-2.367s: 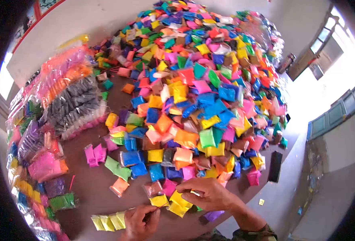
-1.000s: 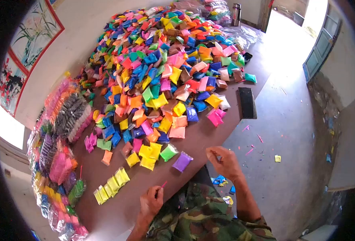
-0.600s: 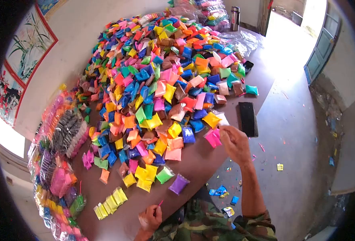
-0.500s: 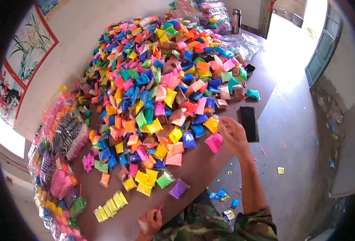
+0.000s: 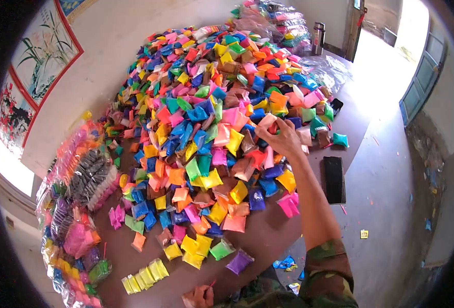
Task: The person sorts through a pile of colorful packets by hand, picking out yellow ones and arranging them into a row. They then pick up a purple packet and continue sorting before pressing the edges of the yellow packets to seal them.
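Note:
A large heap of small, soft packets in many colours covers the table. My right hand reaches into its right side, thumb and fingers closed around a peach packet. Low in the view, near the table's front edge, my left hand is closed, with a thin pink stick poking out of it. Just up and left of that hand lies a row of pale yellow packets. A purple packet, a green packet and several yellow packets lie nearby.
A black phone-like slab lies at the table's right edge. Bulky clear bags of packets line the left side. At the back stand a thermos flask and stacked bags. Scraps litter the floor.
My right hand has moved up and away, from beside the pink packet at the heap's edge to the peach packet farther in. My left hand sits lower in view as the camera has shifted.

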A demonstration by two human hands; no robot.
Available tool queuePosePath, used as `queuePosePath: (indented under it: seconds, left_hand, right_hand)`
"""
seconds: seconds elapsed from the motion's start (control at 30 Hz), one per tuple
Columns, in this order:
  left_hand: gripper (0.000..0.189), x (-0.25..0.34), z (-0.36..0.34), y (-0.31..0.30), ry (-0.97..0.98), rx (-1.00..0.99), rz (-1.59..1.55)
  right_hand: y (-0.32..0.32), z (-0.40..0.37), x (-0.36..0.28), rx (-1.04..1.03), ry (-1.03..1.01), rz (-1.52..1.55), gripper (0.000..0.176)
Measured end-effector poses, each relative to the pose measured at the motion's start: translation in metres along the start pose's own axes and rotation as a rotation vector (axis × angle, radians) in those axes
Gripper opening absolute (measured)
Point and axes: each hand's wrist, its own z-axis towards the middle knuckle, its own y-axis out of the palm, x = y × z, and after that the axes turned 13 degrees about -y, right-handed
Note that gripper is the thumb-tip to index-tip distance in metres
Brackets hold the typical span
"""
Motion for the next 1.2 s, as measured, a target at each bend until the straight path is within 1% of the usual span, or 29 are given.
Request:
queuePosePath:
  seconds: [0.1, 0.13, 0.17, 0.23, 0.27, 0.3, 0.37, 0.4, 0.43, 0.47, 0.5, 0.57, 0.6, 0.7, 0.87, 1.1, 1.2]
  left_hand:
    - [0.007, 0.024, 0.022, -0.028, 0.091, -0.012, 0.113]
    - [0.007, 0.016, 0.016, -0.021, 0.075, -0.022, 0.075]
    - [0.007, 0.002, 0.005, -0.007, 0.060, -0.033, 0.037]
    - [0.007, -0.010, -0.006, 0.006, 0.022, -0.036, -0.032]
    - [0.008, -0.011, -0.007, 0.009, 0.001, -0.027, -0.064]
    - [0.008, -0.013, -0.008, 0.011, -0.018, -0.016, -0.096]
    - [0.008, -0.017, -0.009, 0.013, -0.017, -0.022, -0.118]
    - [0.009, -0.019, -0.010, 0.014, -0.018, -0.026, -0.129]
    - [0.008, -0.023, -0.016, 0.017, -0.074, -0.056, -0.120]
    - [0.008, -0.026, -0.022, 0.020, -0.133, -0.085, -0.109]
    - [0.008, -0.027, -0.026, 0.021, -0.192, -0.115, -0.096]
    - [0.009, -0.028, -0.028, 0.019, -0.193, -0.124, -0.118]
    - [0.009, -0.025, -0.023, 0.017, -0.173, -0.115, -0.131]
    - [0.010, -0.021, -0.017, 0.013, -0.118, -0.087, -0.154]
    - [0.012, -0.017, -0.011, 0.012, -0.082, -0.073, -0.171]
    - [0.021, -0.022, -0.016, 0.012, -0.094, -0.112, -0.152]
    - [0.021, -0.013, -0.009, 0.006, -0.093, -0.093, -0.157]
  right_hand:
    - [0.021, 0.009, 0.000, 0.150, -0.004, 0.164, 0.084]
    - [0.022, 0.012, -0.004, 0.081, 0.012, 0.245, 0.076]
    - [0.032, 0.010, -0.015, 0.195, -0.021, 0.211, 0.067]
    - [0.047, 0.017, -0.031, 0.254, -0.176, 0.217, 0.060]
    - [0.057, 0.017, -0.043, 0.304, -0.169, 0.254, 0.055]
    - [0.057, 0.015, -0.059, 0.339, -0.217, 0.231, 0.052]
    - [0.055, 0.016, -0.085, 0.328, -0.252, 0.239, 0.048]
    - [0.058, 0.015, -0.098, 0.309, -0.265, 0.338, 0.045]
    - [0.061, 0.015, -0.112, 0.289, -0.279, 0.438, 0.043]
    - [0.060, 0.012, -0.132, 0.325, -0.358, 0.333, 0.043]
    - [0.070, 0.014, -0.143, 0.340, -0.410, 0.432, 0.043]
    - [0.078, 0.005, -0.164, 0.280, -0.357, 0.286, 0.043]
    - [0.082, 0.002, -0.171, 0.204, -0.319, 0.248, 0.052]
    - [0.091, 0.000, -0.183, 0.122, -0.338, 0.201, 0.052]
    - [0.114, -0.005, -0.190, 0.207, -0.536, 0.078, 0.034]
    - [0.126, 0.002, -0.204, 0.192, -0.584, 0.109, 0.032]
    - [0.119, -0.004, -0.218, 0.089, -0.644, 0.039, 0.031]
